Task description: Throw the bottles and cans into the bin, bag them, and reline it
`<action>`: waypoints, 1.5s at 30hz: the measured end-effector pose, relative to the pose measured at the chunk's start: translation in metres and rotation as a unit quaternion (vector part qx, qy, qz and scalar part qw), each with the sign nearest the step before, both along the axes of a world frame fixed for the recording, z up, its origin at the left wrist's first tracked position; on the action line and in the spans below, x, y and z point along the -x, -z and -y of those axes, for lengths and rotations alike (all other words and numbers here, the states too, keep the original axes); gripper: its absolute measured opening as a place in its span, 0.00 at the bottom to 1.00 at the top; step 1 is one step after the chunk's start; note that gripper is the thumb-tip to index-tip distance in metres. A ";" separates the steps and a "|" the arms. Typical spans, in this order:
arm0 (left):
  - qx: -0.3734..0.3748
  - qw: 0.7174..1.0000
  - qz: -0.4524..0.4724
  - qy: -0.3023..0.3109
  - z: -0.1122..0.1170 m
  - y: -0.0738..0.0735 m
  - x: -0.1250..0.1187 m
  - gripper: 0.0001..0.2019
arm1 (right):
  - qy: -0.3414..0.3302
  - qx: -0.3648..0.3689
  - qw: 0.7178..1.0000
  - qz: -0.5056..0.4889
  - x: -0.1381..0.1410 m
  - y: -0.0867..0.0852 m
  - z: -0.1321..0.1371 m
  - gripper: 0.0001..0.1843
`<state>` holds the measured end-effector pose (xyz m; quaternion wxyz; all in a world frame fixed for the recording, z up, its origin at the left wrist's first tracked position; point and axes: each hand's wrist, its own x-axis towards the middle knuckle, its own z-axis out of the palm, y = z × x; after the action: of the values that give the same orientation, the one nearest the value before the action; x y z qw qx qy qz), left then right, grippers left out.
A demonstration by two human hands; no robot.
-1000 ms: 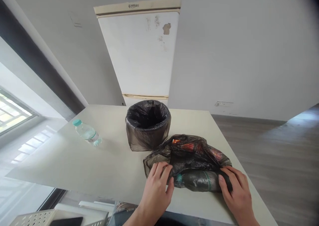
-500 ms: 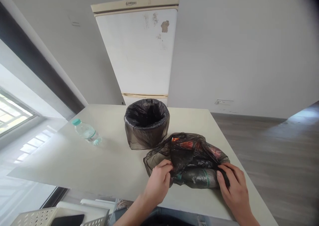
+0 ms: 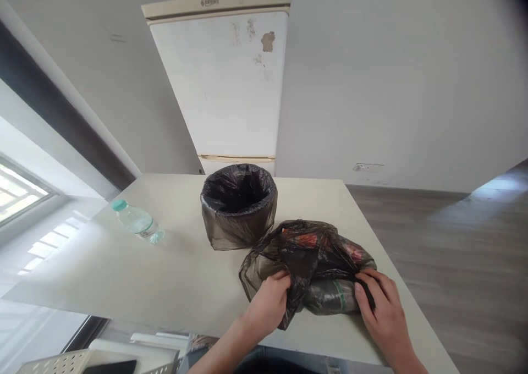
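A thin black garbage bag (image 3: 305,258) lies on the table's right side, with red packaging and a plastic bottle (image 3: 328,297) showing through it. My left hand (image 3: 270,300) is closed on the bag's loose left part, its fingertips partly hidden in the folds. At the bag's right end, my right hand (image 3: 381,305) grips the plastic beside the bottle's base, thumb and fingers bent around a fold. Behind the bag stands a round trash bin (image 3: 239,206) lined with another dark bag, its liner folded over the rim.
A clear water bottle (image 3: 138,221) with a green cap lies on the left of the pale table (image 3: 165,286). A white fridge (image 3: 223,82) stands behind the table. At the lower left are a perforated basket (image 3: 61,361) and a dark flat object (image 3: 110,367).
My left hand has moved slightly right and pulled bag plastic over the neck of the bottle inside. My right hand keeps its hold. The view has shifted a little.
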<state>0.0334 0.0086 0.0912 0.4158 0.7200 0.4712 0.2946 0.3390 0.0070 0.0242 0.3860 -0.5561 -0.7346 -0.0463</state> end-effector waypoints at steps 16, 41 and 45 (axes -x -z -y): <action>0.078 0.996 -0.044 -0.012 0.016 -0.001 -0.007 0.15 | 0.004 0.012 1.000 -0.007 -0.004 0.003 0.000 0.13; -0.155 0.969 0.035 -0.187 0.052 -0.072 0.104 0.06 | 0.057 0.021 0.993 0.104 -0.013 0.025 -0.012 0.19; -0.243 0.912 0.023 -0.330 0.058 -0.096 0.132 0.08 | 0.058 0.014 0.993 0.105 -0.013 0.025 -0.013 0.19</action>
<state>-0.0989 -0.0496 0.1873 0.1173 0.5953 0.5860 0.5371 0.3520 0.0200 -0.0010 0.2953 -0.5951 -0.7383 -0.1165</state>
